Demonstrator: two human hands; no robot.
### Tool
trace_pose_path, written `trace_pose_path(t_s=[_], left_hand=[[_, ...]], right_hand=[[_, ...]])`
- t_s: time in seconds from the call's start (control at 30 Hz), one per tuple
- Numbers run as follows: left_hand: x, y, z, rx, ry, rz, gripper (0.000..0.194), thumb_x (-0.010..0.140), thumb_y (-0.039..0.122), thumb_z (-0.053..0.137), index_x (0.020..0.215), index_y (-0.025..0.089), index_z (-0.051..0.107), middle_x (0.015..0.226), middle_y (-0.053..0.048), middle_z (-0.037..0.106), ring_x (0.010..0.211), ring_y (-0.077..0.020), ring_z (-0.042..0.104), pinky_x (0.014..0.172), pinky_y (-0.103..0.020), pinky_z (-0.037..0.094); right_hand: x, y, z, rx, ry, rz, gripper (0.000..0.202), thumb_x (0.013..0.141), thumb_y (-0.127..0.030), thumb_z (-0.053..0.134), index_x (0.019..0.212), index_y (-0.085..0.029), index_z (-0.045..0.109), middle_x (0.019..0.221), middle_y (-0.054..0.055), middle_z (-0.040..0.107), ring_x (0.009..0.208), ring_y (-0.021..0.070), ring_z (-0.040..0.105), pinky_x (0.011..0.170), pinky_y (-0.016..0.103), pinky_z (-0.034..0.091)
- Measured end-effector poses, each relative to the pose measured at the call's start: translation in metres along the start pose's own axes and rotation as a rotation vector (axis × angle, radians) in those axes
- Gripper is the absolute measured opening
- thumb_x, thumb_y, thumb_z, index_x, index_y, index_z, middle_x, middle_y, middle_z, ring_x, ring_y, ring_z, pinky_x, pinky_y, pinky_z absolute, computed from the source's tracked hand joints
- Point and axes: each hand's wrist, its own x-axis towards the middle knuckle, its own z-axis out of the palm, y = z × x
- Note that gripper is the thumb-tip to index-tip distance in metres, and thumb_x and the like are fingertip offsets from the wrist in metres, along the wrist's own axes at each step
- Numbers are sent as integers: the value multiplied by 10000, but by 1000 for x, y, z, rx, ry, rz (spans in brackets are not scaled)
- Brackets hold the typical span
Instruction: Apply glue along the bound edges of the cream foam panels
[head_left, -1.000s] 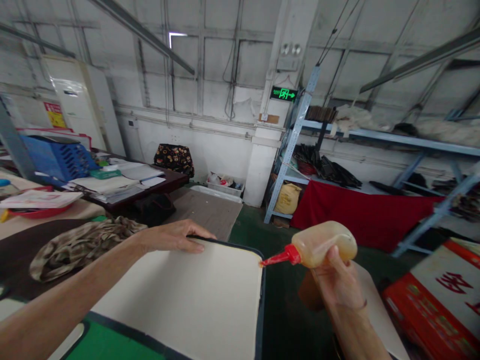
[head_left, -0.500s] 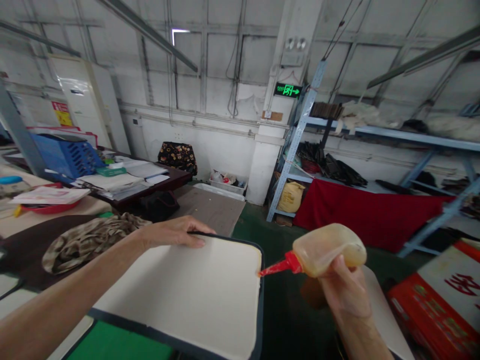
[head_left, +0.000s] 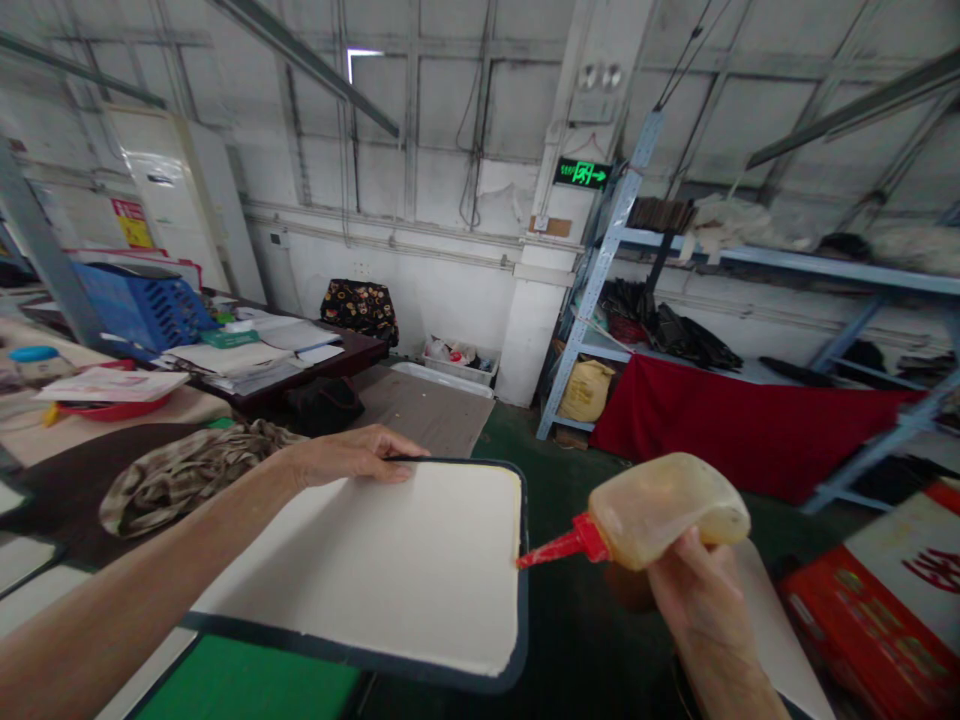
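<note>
My left hand (head_left: 364, 455) grips the far edge of a cream panel (head_left: 397, 570) with rounded corners and a dark border, its thumb on top of the face. In my right hand (head_left: 701, 580) lies a squeeze bottle (head_left: 664, 510), tipped on its side, translucent with amber liquid inside. The bottle's red nozzle (head_left: 559, 545) points left, its tip at the panel's right edge. A thin yellowish line runs along that edge by the border. Part of my right fingers is hidden behind the bottle.
A green surface (head_left: 247, 680) lies below the panel, with more pale panels at the lower left. Crumpled patterned cloth (head_left: 195, 470) rests on the left table. To the right stand a red box (head_left: 862, 600) and a blue metal rack (head_left: 592, 290) draped with red cloth.
The nozzle tip has moved a little down along the panel's right edge, toward me. The panel's near edge has risen slightly in view. Both hands keep their holds.
</note>
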Motion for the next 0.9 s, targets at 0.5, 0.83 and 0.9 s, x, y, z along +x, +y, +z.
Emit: trace_pose_path(t_s=[0.5, 0.83, 0.9], left_hand=[[1, -12, -9, -67, -6, 19, 477, 750, 382, 664, 1180, 176, 643, 1077, -83, 699, 910, -243, 659, 841, -332, 496], [1, -28, -16, -144, 70, 23, 444, 776, 344, 657, 1183, 166, 645, 1042, -89, 711, 877, -237, 671, 831, -321, 505], [0, -30, -16, -169, 87, 22, 433, 776, 334, 660, 1175, 168, 651, 1036, -87, 714, 890, -241, 669, 831, -318, 505]], right_hand=[[-5, -3, 2, 27, -15, 57, 387, 424, -251, 894, 715, -192, 646, 703, 34, 679, 627, 179, 646, 623, 264, 560], [-6, 1, -1, -22, 1, 10, 410, 488, -275, 867, 831, -196, 657, 719, 21, 677, 666, 196, 654, 635, 288, 563], [-6, 1, 0, -23, 26, 7, 395, 483, -277, 870, 807, -201, 656, 717, 10, 675, 663, 179, 651, 638, 263, 559]])
